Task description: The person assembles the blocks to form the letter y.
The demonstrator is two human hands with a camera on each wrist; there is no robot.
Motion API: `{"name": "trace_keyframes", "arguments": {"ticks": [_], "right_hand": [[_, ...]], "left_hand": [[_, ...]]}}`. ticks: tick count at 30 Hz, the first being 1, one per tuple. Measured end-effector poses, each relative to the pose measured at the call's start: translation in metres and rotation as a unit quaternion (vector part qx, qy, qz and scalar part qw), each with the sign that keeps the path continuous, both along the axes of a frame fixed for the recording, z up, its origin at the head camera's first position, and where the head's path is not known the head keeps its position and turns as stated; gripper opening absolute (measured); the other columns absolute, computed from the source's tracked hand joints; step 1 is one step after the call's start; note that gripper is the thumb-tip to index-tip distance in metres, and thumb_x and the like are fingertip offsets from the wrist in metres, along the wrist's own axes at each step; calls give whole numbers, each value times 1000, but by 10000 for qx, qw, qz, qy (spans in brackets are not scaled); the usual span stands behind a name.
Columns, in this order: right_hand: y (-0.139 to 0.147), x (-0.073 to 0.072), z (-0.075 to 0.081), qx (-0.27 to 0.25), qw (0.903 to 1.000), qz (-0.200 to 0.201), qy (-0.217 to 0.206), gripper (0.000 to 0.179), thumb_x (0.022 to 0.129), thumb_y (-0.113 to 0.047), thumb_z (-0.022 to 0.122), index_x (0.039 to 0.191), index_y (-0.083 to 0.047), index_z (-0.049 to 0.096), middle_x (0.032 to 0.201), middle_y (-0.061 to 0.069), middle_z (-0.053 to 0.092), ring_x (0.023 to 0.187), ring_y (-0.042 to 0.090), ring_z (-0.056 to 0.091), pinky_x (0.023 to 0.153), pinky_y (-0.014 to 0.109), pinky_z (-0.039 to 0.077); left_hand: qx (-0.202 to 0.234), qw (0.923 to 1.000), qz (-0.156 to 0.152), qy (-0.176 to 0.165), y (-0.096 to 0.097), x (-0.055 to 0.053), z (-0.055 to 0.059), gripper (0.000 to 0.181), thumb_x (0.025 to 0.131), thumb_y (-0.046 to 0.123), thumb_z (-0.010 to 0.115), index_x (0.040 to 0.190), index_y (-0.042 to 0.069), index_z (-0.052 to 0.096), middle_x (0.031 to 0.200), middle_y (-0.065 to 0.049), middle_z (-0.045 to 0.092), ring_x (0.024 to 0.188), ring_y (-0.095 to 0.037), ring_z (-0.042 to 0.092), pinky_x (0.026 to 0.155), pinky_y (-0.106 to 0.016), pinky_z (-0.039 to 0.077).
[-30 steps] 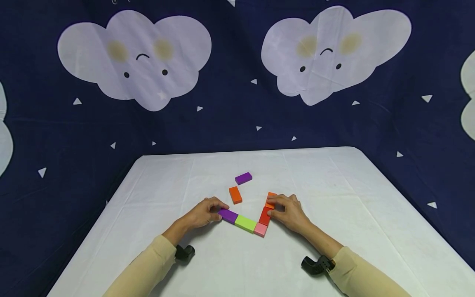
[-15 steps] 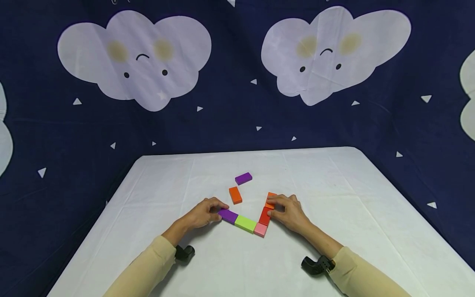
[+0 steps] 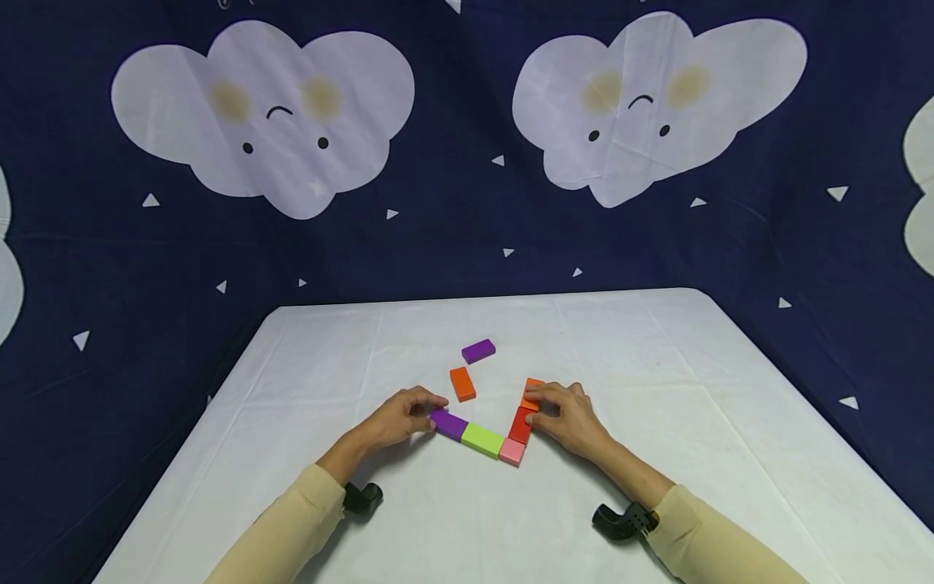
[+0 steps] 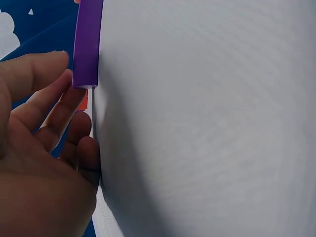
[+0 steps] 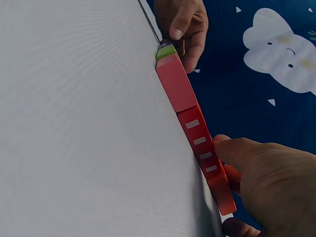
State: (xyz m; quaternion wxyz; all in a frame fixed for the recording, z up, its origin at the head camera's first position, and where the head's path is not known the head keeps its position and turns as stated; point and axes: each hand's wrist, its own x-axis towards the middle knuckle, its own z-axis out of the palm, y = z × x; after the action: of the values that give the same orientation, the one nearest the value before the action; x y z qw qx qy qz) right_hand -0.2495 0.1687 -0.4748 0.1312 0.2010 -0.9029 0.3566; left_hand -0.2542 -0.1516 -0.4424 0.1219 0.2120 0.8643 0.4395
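Observation:
Coloured rectangular blocks lie end to end in a bent row: purple (image 3: 448, 425), lime green (image 3: 482, 440), pink (image 3: 512, 451), red (image 3: 520, 426) and orange (image 3: 532, 393). At the purple end is my left hand (image 3: 397, 418), its thumb and forefinger on either side. The left wrist view shows a small gap between that thumb and the purple block (image 4: 86, 47). My right hand (image 3: 572, 420) holds the other end, thumb against the red block (image 5: 198, 140) and bent fingers at the orange block (image 5: 222, 195), partly covering it.
Beyond the row lie a loose orange block (image 3: 463, 384) and a loose purple block (image 3: 478, 351). All rest on a white-covered table (image 3: 620, 341). A dark blue cloth with clouds (image 3: 467, 235) hangs behind it.
My left hand has drawn back very slightly to the left, its forefinger lifting a little at the purple block. The right hand and the row of blocks stay put.

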Motion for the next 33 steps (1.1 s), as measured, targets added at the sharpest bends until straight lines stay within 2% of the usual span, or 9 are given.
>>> {"name": "trace_keyframes", "arguments": {"ticks": [5, 8, 17, 27, 33], "right_hand": [[0, 0, 0, 5, 10000, 10, -58, 38, 74, -25, 78, 110, -18, 71, 114, -1, 68, 81, 13, 40, 78, 33, 31], [0, 0, 0, 11, 10000, 22, -73, 38, 74, -25, 78, 111, -18, 71, 115, -1, 67, 81, 13, 40, 79, 33, 31], [0, 1, 1, 1, 9999, 12, -152, 37, 75, -25, 78, 111, -20, 70, 116, -1, 67, 81, 13, 39, 80, 33, 30], [0, 2, 3, -37, 9998, -1, -214, 37, 75, -25, 78, 111, -19, 70, 115, 0, 67, 81, 14, 40, 81, 34, 30], [0, 2, 3, -75, 9997, 54, -234, 37, 75, -25, 77, 111, -18, 70, 117, 0, 67, 81, 15, 40, 80, 34, 29]], "left_hand": [[206, 9994, 245, -166, 1, -1, 3, 38, 85, 2, 57, 122, 7, 61, 121, -11, 60, 95, -20, 47, 79, -30, 38], [279, 9983, 459, -214, 4, -3, 5, 38, 86, 5, 58, 124, 8, 59, 123, -11, 60, 98, -21, 49, 80, -30, 38], [266, 9936, 1091, 85, 18, -12, 8, 45, 84, 14, 66, 128, 12, 57, 125, -5, 57, 113, -26, 45, 87, -36, 38], [55, 9896, 1361, 464, 36, -25, 7, 53, 79, 16, 72, 129, 6, 55, 124, -10, 56, 113, -28, 43, 93, -42, 39], [-294, 9884, 1408, 483, 41, -30, 7, 55, 79, 19, 72, 130, 8, 54, 127, -9, 55, 112, -26, 43, 95, -42, 38]]}}
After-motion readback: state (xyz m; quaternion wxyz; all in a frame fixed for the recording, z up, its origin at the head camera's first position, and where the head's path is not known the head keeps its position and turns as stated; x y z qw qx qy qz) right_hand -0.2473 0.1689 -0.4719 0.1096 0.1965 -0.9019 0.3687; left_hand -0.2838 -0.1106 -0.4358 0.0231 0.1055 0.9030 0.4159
